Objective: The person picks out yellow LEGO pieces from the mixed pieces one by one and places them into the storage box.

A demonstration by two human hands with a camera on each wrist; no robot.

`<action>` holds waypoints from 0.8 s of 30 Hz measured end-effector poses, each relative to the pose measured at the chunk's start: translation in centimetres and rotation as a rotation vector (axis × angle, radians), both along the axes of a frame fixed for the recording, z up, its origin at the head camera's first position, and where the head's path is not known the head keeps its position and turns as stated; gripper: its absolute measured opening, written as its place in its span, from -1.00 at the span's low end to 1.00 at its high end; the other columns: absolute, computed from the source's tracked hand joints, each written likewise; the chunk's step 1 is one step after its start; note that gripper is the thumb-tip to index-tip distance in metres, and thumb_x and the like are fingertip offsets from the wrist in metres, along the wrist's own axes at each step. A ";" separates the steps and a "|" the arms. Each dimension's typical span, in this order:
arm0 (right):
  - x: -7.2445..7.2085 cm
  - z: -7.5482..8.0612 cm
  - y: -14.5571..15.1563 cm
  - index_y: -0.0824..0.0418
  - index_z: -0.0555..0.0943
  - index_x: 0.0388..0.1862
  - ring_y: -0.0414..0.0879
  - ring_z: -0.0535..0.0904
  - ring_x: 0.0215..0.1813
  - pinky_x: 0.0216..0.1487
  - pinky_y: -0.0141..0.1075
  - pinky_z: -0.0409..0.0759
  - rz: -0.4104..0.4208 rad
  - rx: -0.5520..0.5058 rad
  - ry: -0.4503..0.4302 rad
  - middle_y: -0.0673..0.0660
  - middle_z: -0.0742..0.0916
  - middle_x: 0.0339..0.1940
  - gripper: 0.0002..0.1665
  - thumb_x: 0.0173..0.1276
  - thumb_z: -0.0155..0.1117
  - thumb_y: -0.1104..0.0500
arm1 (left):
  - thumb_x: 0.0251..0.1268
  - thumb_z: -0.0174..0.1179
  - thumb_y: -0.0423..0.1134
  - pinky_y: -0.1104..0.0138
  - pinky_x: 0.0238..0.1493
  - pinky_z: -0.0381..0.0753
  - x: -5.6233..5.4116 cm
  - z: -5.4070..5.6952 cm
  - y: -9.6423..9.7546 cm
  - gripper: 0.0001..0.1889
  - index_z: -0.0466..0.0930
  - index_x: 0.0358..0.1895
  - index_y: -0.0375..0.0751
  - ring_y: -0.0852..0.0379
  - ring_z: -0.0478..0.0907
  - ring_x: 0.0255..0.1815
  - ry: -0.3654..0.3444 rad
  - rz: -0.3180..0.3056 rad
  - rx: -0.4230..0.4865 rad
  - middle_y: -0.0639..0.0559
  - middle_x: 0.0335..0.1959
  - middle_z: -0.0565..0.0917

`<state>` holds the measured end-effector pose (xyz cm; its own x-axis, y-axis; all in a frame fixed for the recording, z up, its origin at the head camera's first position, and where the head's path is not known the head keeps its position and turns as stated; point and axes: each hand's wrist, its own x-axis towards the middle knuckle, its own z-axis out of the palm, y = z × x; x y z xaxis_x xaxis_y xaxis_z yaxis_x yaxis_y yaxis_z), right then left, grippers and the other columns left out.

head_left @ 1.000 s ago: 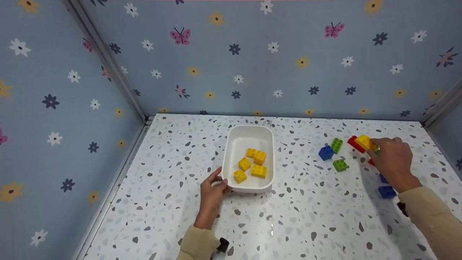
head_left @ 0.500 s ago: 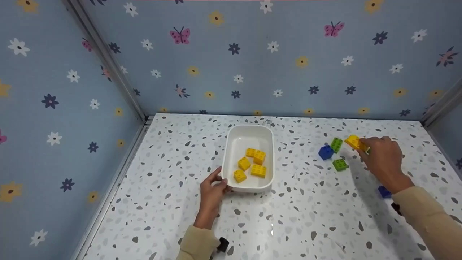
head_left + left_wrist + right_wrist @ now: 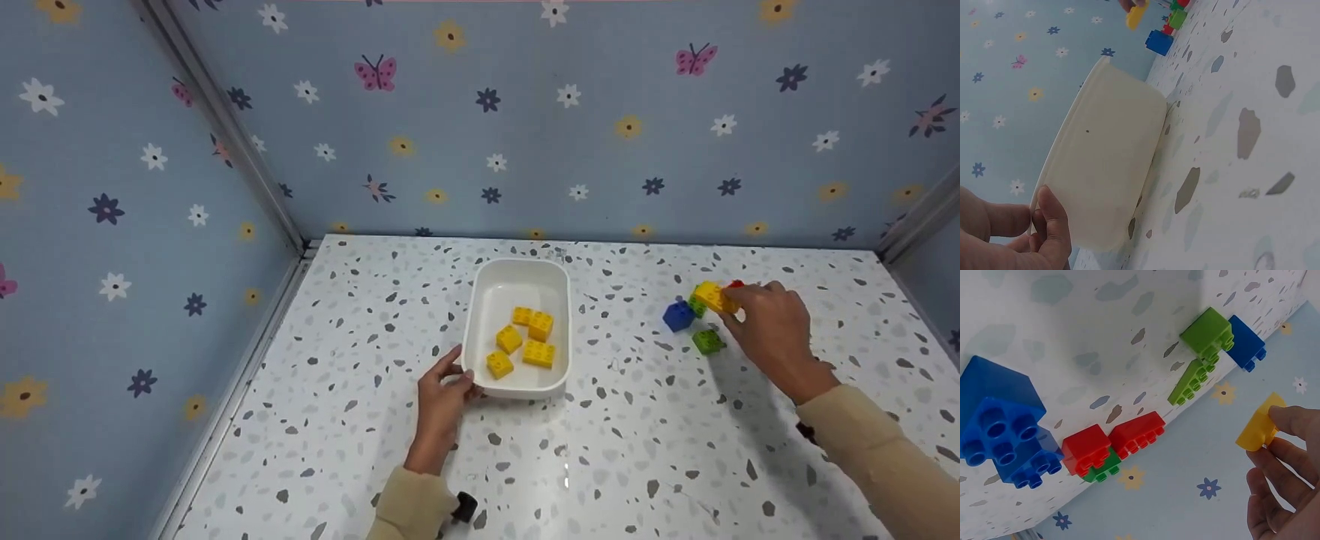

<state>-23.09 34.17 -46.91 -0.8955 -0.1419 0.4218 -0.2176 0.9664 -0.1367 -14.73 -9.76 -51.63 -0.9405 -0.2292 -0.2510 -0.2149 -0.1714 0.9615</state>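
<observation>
My left hand [image 3: 442, 394] grips the near left corner of a white rectangular tub [image 3: 517, 388], thumb at the rim in the left wrist view. Several yellow toy bricks [image 3: 538, 354] lie inside the tub. At the right, my right hand [image 3: 772, 330] pinches a yellow toy brick [image 3: 1261, 422] between thumb and fingers, held above the table. Below and beside it in the head view are a blue brick [image 3: 679, 316], a green brick [image 3: 707, 342] and a partly covered second green brick [image 3: 1190, 382].
In the right wrist view, two red bricks [image 3: 1137, 433], a darker green brick [image 3: 1103, 467] and two blue bricks [image 3: 1002, 410] stand on the speckled white table [image 3: 337, 322]. Flower-patterned panels [image 3: 525, 127] rise behind and at the sides.
My right hand has moved left with the yellow brick, from over the red bricks toward the green and blue ones. The left hand and the tub have stayed in place.
</observation>
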 end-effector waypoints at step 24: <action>0.6 -0.9 -5.1 0.36 0.81 0.01 0.23 0.58 -0.13 -0.14 0.02 0.57 0.126 -0.062 0.015 0.33 0.84 -0.07 -0.57 0.11 0.68 0.38 | 0.50 0.13 -0.56 0.38 -0.19 0.74 -0.2 -0.3 0.0 -0.44 0.44 0.53 -0.32 0.09 0.59 -0.29 -0.009 -0.004 -0.035 -0.19 -0.05 0.47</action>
<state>-22.54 29.04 -47.79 -0.8656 -0.2267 0.4466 -0.3396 0.9210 -0.1908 -14.90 -9.78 -51.92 -0.9393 -0.2338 -0.2512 -0.2240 -0.1369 0.9649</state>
